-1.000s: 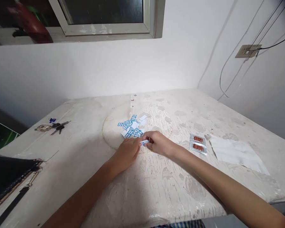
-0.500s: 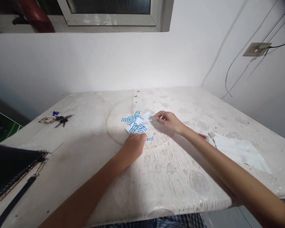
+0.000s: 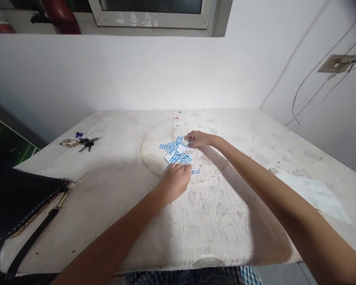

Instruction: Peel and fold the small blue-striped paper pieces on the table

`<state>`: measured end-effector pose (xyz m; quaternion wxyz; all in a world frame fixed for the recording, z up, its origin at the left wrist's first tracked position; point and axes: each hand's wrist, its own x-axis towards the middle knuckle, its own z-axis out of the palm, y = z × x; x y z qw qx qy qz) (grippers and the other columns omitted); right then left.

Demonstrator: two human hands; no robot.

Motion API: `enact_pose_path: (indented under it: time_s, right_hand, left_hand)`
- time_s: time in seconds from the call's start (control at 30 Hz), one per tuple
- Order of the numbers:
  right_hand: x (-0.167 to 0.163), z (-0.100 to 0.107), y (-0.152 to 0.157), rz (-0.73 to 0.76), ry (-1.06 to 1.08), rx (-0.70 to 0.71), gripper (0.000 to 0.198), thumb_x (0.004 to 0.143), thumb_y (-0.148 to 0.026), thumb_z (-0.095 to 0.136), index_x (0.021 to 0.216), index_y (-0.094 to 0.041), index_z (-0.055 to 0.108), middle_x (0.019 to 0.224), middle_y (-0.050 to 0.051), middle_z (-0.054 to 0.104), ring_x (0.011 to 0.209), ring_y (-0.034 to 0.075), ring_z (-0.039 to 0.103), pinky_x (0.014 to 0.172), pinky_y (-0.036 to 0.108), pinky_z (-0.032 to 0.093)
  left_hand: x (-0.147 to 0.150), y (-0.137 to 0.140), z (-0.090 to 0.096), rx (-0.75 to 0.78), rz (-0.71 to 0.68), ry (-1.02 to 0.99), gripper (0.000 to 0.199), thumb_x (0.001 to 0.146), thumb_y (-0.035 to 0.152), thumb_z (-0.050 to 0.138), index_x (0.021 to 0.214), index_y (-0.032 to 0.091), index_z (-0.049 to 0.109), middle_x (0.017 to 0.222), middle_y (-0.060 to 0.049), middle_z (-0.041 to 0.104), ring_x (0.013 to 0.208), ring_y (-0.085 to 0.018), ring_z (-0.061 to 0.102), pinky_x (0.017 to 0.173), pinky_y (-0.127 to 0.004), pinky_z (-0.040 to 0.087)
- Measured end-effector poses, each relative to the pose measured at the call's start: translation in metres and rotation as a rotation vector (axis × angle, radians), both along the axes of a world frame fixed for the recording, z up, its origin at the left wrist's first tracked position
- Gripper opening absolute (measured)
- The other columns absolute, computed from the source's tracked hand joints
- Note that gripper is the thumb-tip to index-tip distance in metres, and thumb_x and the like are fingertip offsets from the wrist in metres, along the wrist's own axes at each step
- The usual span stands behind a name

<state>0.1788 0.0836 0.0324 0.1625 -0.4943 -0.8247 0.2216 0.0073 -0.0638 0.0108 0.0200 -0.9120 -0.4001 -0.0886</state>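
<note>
On the middle of the worn white table [image 3: 225, 221], inside a faint round stain, lies a loose heap of small white paper slips with blue printed bars [image 3: 175, 149]; the print is too small to read, and no brand or legible writing shows anywhere. One more blue-printed slip [image 3: 195, 171] lies apart at the near right edge of the heap, just beside the left hand [image 3: 175, 180]. That hand rests knuckles-up at the near side of the heap, fingers curled together, fingertips touching the nearest slips; whether it pinches one cannot be told. The right hand [image 3: 198, 139] sits at the far right edge of the heap, fingers drawn together in a pinch on or at a slip there; what it holds is too small to tell.

Far left on the table: a bunch of dark keys with a metal fob [image 3: 80, 142] and a small blue piece just beyond. Near left: a black bag with a chain-trimmed strap [image 3: 20, 206]. Right, near edge: a pale sheet of paper [image 3: 317, 194]. On the right wall: a beige socket plate [image 3: 338, 63] with thin cables hanging.

Against half a second ago, the right hand has come left from open table to the heap's far edge, and the left hand stays at the near edge. A second ago both hands met at the lone slip.
</note>
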Motion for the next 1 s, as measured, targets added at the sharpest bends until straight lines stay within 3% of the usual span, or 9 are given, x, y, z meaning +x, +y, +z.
enact_pose_path:
  time_s: [0.17, 0.3, 0.47, 0.67, 0.87, 1.0]
  right_hand:
    - [0.011, 0.000, 0.001, 0.104, -0.009, -0.139, 0.045, 0.057, -0.012, 0.057, 0.102, -0.014, 0.062, 0.073, 0.003, 0.059, 0.059, 0.012, 0.051, 0.055, 0.024, 0.039]
    - [0.014, 0.004, -0.004, 0.072, 0.064, -0.161, 0.043, 0.056, -0.008, 0.054, 0.098, -0.010, 0.063, 0.058, -0.001, 0.052, 0.051, 0.010, 0.046, 0.050, 0.024, 0.038]
    - [0.021, 0.022, -0.011, 0.113, 0.147, -0.192, 0.030, 0.056, -0.010, 0.057, 0.084, -0.011, 0.066, 0.063, 0.001, 0.056, 0.059, 0.012, 0.050, 0.056, 0.024, 0.040]
    - [0.020, 0.038, -0.005, 0.170, -0.084, -0.248, 0.011, 0.059, -0.011, 0.057, 0.064, -0.012, 0.067, 0.062, 0.004, 0.061, 0.060, 0.014, 0.052, 0.056, 0.026, 0.038]
    - [-0.002, 0.027, -0.007, 0.206, -0.330, -0.078, 0.019, 0.060, -0.008, 0.057, 0.076, -0.013, 0.065, 0.079, 0.006, 0.063, 0.071, 0.017, 0.055, 0.057, 0.024, 0.037]
    - [-0.007, 0.020, -0.013, 0.199, -0.353, -0.045, 0.033, 0.061, -0.008, 0.054, 0.092, -0.015, 0.061, 0.089, 0.007, 0.062, 0.074, 0.016, 0.055, 0.056, 0.022, 0.036]
  left_hand:
    - [-0.001, 0.000, 0.001, 0.029, 0.001, 0.044, 0.020, 0.088, 0.016, 0.030, 0.086, 0.013, 0.049, 0.079, -0.008, 0.058, 0.075, -0.022, 0.051, 0.066, -0.034, 0.035]
    - [-0.002, 0.001, 0.000, 0.043, 0.002, 0.039, 0.017, 0.087, 0.015, 0.032, 0.086, 0.014, 0.049, 0.078, -0.008, 0.058, 0.074, -0.021, 0.052, 0.066, -0.033, 0.035]
    - [-0.002, 0.001, -0.002, 0.065, -0.006, 0.035, 0.016, 0.087, 0.015, 0.033, 0.085, 0.014, 0.048, 0.076, -0.007, 0.057, 0.072, -0.021, 0.052, 0.064, -0.034, 0.034]
    - [-0.003, 0.001, -0.003, 0.076, -0.008, 0.039, 0.016, 0.087, 0.015, 0.032, 0.085, 0.014, 0.048, 0.077, -0.007, 0.057, 0.073, -0.021, 0.052, 0.065, -0.034, 0.035]
    - [-0.002, -0.001, 0.000, 0.063, 0.005, 0.071, 0.016, 0.086, 0.014, 0.032, 0.085, 0.014, 0.048, 0.077, -0.006, 0.057, 0.074, -0.020, 0.052, 0.065, -0.033, 0.035]
    - [-0.002, -0.001, 0.000, 0.075, 0.015, 0.081, 0.015, 0.086, 0.013, 0.033, 0.085, 0.015, 0.048, 0.077, -0.006, 0.057, 0.074, -0.019, 0.053, 0.066, -0.032, 0.036]
